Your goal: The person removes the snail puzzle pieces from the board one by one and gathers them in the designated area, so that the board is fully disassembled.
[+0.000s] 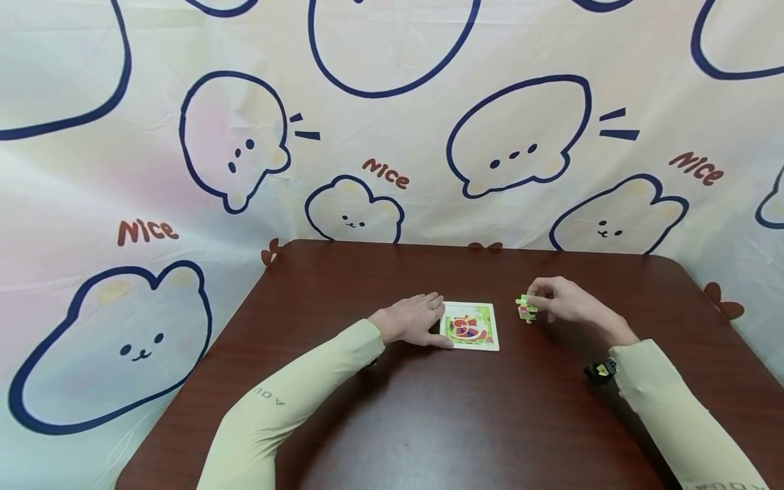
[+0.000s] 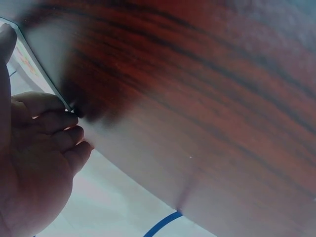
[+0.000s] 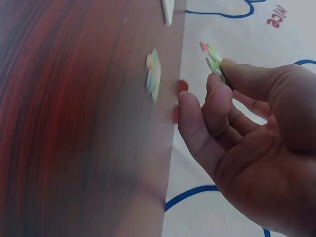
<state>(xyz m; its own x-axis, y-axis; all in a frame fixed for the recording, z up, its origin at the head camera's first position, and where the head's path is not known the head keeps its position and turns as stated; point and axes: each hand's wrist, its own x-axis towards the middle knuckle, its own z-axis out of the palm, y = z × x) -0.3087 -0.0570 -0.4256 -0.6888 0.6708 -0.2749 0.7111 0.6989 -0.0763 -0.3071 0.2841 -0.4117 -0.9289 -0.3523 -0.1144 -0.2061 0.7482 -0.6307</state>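
Observation:
A small square jigsaw puzzle board [image 1: 495, 328] with a white frame and a colourful printed picture lies flat on the table. My left hand [image 1: 412, 320] rests at its left side, thumb along the lower left corner and fingers by the upper left one. In the left wrist view, those fingers [image 2: 64, 118] reach just past the board's edge. To the right of the board, my right hand [image 1: 566, 299] pinches a green puzzle piece [image 3: 213, 59] between thumb and fingertips, held above the table. Below it, another puzzle piece [image 3: 154, 75] lies on the tabletop.
The dark brown wooden table [image 1: 392, 422] has a glossy top with rounded far corners. Behind and beside it hangs a pale cloth [image 1: 416, 129] printed with blue-outlined cartoon animals. A black wrist device [image 1: 600, 371] sits at the right cuff.

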